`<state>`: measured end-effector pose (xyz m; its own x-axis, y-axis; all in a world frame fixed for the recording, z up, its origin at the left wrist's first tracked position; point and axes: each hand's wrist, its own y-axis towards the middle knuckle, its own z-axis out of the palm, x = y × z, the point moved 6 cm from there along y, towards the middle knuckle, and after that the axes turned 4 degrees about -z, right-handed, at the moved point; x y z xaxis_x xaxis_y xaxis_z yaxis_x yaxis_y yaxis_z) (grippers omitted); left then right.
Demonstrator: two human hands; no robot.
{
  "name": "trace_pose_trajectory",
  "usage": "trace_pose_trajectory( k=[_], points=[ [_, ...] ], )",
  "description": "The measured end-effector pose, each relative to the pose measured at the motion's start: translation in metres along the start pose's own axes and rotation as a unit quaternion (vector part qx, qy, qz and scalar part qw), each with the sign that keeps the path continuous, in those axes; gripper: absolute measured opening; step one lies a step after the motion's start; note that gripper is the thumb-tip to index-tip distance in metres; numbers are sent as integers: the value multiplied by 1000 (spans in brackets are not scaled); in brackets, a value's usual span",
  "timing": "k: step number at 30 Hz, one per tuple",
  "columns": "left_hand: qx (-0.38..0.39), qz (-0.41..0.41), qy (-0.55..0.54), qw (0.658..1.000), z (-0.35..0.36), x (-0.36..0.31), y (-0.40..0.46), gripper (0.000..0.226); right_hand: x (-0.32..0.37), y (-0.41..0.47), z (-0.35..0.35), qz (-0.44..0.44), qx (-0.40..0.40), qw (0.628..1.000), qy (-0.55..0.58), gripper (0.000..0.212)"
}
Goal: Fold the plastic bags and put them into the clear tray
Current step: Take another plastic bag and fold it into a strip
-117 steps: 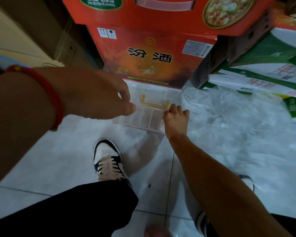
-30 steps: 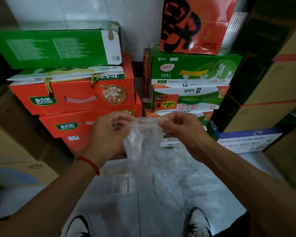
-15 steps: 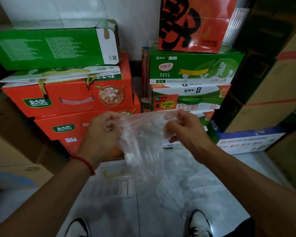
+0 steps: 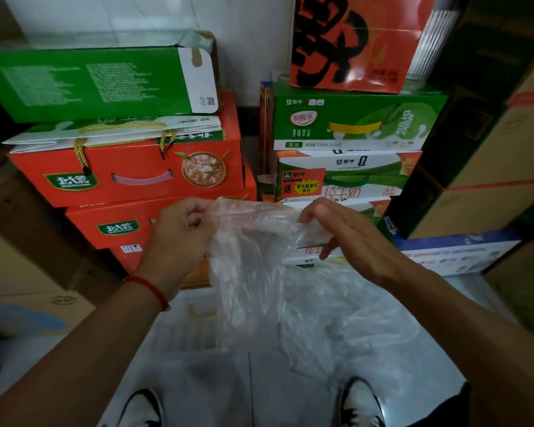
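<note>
A clear plastic bag point(image 4: 253, 263) hangs in the air in front of me, stretched between both hands. My left hand point(image 4: 182, 235), with a red cord at the wrist, pinches its top left corner. My right hand point(image 4: 342, 229) holds the top right edge with the thumb, its other fingers spread loosely. Below on the white tiled floor lies a heap of more clear bags point(image 4: 346, 328). The clear tray point(image 4: 185, 331) with a yellow handle sits on the floor under my left forearm, partly hidden by the hanging bag.
Stacked red cartons point(image 4: 130, 174) and a green carton point(image 4: 90, 84) stand at the left back, green milk cartons point(image 4: 352, 124) in the middle, dark and brown boxes point(image 4: 481, 149) at the right. My two shoes point(image 4: 361, 405) stand on the tiles point(image 4: 235, 389) at the bottom.
My hands have drawn apart, spreading the bag's top edge wider. Before that I rose from reaching down at the tray and lifted the bag up.
</note>
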<state>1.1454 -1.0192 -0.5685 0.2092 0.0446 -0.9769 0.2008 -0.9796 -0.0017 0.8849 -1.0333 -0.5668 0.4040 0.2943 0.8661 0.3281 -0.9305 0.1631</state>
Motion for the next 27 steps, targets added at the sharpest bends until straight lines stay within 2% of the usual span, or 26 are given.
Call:
trace_pose_trajectory(
  k=[5, 7, 9, 11, 14, 17, 19, 22, 27],
  points=[
    [7, -3, -12, 1000, -2, 0, 0, 13, -14, 1, 8, 40, 53, 997, -30, 77],
    [4, 18, 25, 1000, -6, -1, 2, 11, -17, 2, 5, 44, 66, 996, -29, 80],
    [25, 68, 109, 991, -8, -4, 4, 14, -19, 4, -5, 47, 56, 997, -28, 80],
    [46, 108, 178, 977, -8, -7, 4, 19, -22, 5, -17, 45, 30, 998, -37, 79],
    [57, 132, 210, 967, -6, -12, 3, 20, -32, 6, -29, 42, -10, 998, -51, 77],
    [93, 114, 193, 970, 1, -7, 1, 23, -38, 6, -35, 39, -35, 995, -79, 75],
    [91, 104, 177, 975, 1, -6, 1, 27, -39, 6, -38, 36, -41, 994, -92, 73],
    [97, 89, 94, 987, -4, -13, 1, 28, -39, 7, -43, 36, -55, 992, -110, 73],
    [141, 60, 10, 988, -7, -18, -4, 26, -41, 5, -49, 40, -69, 990, -119, 73]
  ],
)
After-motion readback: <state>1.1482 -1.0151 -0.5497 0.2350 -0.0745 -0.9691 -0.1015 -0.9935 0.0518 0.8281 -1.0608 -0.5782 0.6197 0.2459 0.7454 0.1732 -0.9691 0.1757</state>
